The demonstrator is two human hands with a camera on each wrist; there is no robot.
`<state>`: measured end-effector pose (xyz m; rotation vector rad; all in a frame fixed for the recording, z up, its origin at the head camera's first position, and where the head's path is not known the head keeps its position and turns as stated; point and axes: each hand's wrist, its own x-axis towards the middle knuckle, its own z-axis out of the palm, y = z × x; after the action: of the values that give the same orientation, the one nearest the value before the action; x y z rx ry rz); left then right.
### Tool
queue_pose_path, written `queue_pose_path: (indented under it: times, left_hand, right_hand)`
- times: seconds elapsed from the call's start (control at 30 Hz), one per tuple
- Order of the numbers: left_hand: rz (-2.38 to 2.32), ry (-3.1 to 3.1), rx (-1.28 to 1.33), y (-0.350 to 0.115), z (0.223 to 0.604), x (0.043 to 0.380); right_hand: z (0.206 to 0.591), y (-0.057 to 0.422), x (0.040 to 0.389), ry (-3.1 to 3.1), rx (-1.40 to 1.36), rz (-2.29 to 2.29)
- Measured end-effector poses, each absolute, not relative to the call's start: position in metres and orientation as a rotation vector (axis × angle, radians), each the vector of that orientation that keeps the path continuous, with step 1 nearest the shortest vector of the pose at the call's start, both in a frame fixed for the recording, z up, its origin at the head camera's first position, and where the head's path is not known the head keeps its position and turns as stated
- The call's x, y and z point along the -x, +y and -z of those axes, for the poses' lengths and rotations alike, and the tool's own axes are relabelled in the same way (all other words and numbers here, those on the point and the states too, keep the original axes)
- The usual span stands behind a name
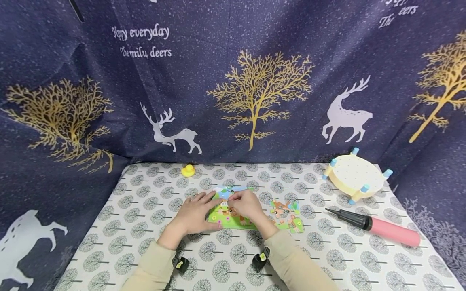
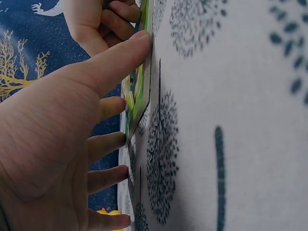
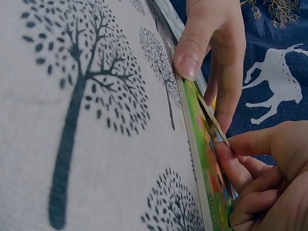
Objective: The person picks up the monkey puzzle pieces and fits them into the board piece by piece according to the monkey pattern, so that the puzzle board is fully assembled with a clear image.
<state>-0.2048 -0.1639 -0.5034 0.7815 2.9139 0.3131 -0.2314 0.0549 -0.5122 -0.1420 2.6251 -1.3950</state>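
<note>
A colourful jigsaw puzzle board [image 1: 227, 223] lies flat on the table. My left hand [image 1: 194, 212] rests at its left end with fingers spread; in the left wrist view the thumb [image 2: 127, 53] lies along the near edge. My right hand [image 1: 247, 204] is over the middle of the board. Between its thumb and index finger it pinches a thin puzzle piece [image 3: 215, 122], tilted up from the board in the right wrist view. The picture on that piece is hidden. Several loose puzzle pieces [image 1: 284, 208] lie just right of the board.
A yellow rubber duck [image 1: 188, 171] sits at the back left. An upturned cream stool [image 1: 356, 173] with blue-tipped legs stands at the back right. In front of it lies a pink and black hand pump [image 1: 393, 232]. A dark blue curtain [image 1: 225, 24] hangs behind the table.
</note>
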Motion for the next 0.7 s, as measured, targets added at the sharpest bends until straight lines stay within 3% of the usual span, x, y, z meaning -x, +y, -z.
queue_pose_path:
  times: [0.7]
  left_hand:
    - [-0.337,2.907,-0.789,-0.164,0.501,0.201]
  right_hand:
    - [0.506,0.084,0.230,2.636,0.274,1.366]
